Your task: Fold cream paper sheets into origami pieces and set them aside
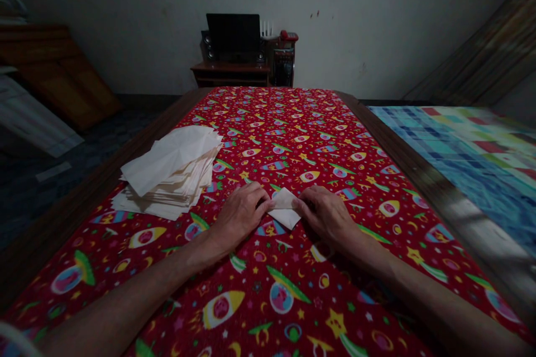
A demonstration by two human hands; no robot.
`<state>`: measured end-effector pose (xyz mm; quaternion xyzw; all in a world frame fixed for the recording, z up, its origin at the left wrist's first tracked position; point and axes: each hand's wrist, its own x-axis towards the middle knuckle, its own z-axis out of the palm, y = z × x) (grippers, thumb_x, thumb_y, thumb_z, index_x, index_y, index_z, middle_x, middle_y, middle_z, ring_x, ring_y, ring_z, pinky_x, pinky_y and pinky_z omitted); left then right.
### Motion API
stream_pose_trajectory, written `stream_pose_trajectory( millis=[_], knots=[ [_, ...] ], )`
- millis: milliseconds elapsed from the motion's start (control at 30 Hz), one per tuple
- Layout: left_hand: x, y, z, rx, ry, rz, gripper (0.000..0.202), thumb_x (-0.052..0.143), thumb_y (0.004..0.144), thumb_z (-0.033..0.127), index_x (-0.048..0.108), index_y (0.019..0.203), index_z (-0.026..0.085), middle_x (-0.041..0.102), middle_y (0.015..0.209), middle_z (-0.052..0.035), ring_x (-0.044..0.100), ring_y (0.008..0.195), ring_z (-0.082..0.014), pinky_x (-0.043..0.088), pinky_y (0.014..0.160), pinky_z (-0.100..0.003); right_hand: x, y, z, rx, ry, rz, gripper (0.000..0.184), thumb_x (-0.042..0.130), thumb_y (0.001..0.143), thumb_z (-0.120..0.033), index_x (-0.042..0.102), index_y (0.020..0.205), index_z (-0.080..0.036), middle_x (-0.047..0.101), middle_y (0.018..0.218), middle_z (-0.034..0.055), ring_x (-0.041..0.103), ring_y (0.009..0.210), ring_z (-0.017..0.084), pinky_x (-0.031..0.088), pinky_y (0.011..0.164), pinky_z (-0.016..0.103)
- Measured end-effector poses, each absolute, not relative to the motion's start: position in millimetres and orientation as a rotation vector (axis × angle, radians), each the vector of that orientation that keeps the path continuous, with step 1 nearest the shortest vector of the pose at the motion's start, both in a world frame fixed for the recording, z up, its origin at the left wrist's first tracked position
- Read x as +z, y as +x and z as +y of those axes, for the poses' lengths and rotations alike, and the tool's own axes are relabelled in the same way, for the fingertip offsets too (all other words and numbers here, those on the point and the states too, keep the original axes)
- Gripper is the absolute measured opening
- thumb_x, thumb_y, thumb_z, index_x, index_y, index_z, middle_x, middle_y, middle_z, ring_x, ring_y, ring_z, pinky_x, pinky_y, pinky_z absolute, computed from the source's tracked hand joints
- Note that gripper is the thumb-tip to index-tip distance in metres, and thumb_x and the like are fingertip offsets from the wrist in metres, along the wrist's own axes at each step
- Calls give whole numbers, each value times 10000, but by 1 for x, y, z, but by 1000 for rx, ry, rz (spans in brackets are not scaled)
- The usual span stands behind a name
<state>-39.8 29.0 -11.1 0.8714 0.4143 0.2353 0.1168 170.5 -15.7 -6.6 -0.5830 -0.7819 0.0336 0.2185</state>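
Observation:
A small folded piece of white paper lies on the red patterned cloth between my two hands. My left hand pinches its left corner with thumb and fingertips. At the opposite corner, my right hand has its thumb and curled fingers closed on the paper. A straight crease or folded edge runs across its middle from hand to hand. Left of my left hand sits a loose stack of white paper sheets, their edges uneven and the top one turned askew.
The red cloth covers a long surface with dark wooden borders. Beyond its far end stand a black monitor on a desk and a red telephone. A blue checked bedspread is at right, a wooden cabinet at left.

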Motion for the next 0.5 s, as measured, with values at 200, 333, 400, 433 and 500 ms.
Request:
stream_pose_trajectory(
  millis=[200, 333, 400, 433, 500],
  knots=[
    [-8, -48, 36, 633, 2573, 1075, 206, 526, 903, 346, 597, 802, 181, 574, 818, -1, 545, 768, -147, 406, 693, -271, -8, 170, -20, -44, -1593, -2192, 282, 420, 946, -330, 548, 744, -181, 543, 731, 33, 466, 652, 140, 321, 622, 267],
    [-4, -53, 39, 606, 2503, 1028, 114, 589, 862, 273, 618, 800, 182, 588, 810, -2, 551, 755, -139, 410, 677, -255, -6, 169, -21, -7, -1600, -2224, 266, 434, 939, -300, 532, 724, -179, 529, 724, 32, 450, 644, 140, 309, 605, 265],
    [-4, -53, 38, 617, 2497, 1060, 119, 592, 856, 267, 613, 780, 178, 584, 796, -2, 549, 749, -141, 411, 675, -259, -6, 169, -21, -13, -1606, -2220, 254, 438, 935, -281, 531, 723, -177, 523, 721, 29, 443, 634, 137, 305, 599, 264],
    [-4, -52, 37, 624, 2499, 1079, 129, 586, 858, 267, 609, 770, 176, 581, 793, -4, 548, 750, -144, 411, 676, -262, -6, 169, -21, -20, -1614, -2216, 249, 440, 933, -278, 533, 726, -177, 521, 721, 28, 441, 630, 136, 305, 600, 264],
    [-6, -50, 35, 631, 2510, 1117, 141, 570, 864, 263, 598, 760, 171, 577, 798, -9, 547, 764, -152, 411, 687, -273, -7, 169, -21, -56, -1636, -2207, 246, 442, 933, -290, 539, 735, -180, 520, 719, 24, 437, 619, 134, 302, 599, 265]
  ],
)
